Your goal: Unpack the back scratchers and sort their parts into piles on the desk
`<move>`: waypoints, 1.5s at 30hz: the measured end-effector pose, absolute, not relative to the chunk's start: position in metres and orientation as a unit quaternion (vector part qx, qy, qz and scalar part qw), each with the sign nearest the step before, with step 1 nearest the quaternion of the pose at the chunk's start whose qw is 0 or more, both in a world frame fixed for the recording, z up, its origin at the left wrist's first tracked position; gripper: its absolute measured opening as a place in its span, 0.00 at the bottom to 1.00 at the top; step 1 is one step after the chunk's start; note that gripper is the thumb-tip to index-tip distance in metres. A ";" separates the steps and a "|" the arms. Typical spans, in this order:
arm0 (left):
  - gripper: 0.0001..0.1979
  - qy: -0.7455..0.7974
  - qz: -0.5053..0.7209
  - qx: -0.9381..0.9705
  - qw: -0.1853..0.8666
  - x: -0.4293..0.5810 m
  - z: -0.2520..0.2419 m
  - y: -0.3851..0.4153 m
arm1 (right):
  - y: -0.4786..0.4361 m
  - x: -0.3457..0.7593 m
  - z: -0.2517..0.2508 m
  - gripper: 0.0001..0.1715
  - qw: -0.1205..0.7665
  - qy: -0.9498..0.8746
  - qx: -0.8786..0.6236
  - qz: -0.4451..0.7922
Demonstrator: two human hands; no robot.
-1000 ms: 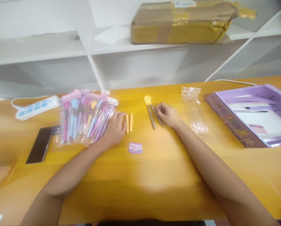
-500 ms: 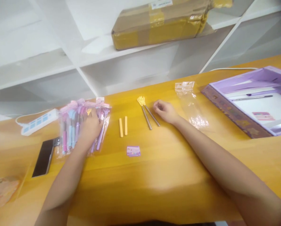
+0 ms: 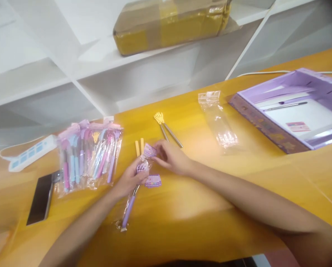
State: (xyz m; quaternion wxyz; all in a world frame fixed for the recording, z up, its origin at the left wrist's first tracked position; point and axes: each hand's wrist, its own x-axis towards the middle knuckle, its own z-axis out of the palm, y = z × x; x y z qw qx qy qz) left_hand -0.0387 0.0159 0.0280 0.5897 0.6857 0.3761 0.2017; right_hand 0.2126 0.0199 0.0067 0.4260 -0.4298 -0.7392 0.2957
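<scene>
My left hand is closed around a purple back scratcher in a clear plastic bag, its hand-shaped head near my thumb. With fingers pinched, my right hand grips the purple card at the bag's top end. Beneath them, a second purple card lies on the table. Two yellow handle sleeves lie just behind the bag, partly hidden. Farther back are two yellow hand-shaped heads on metal rods. Several bagged back scratchers in pink, blue, purple and yellow lie to the left.
An opened clear bag lies right of the rods. At the right stands a purple box with a rod and a card inside. A phone and a white power strip are at left. A taped carton rests on the shelf.
My left hand has taken a bagged purple back scratcher from the pile and brought it right and nearer. My right hand has moved left to the bag's top. The view has shifted slightly.
</scene>
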 end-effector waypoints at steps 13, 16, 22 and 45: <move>0.37 0.378 0.139 0.643 0.651 -0.046 0.023 0.017 | 0.022 0.223 0.005 0.18 0.383 -0.821 -0.394 0.152; 0.35 0.368 0.135 0.708 0.588 -0.046 0.024 0.019 | 0.015 0.217 0.004 0.18 0.375 -0.816 -0.417 0.141; 0.38 0.366 0.128 0.720 0.576 -0.046 0.023 0.024 | 0.011 0.211 -0.004 0.17 0.374 -0.801 -0.446 0.144; 0.33 0.355 0.175 0.607 0.690 -0.041 0.026 0.016 | 0.037 0.233 0.009 0.12 0.495 -0.724 -0.317 0.360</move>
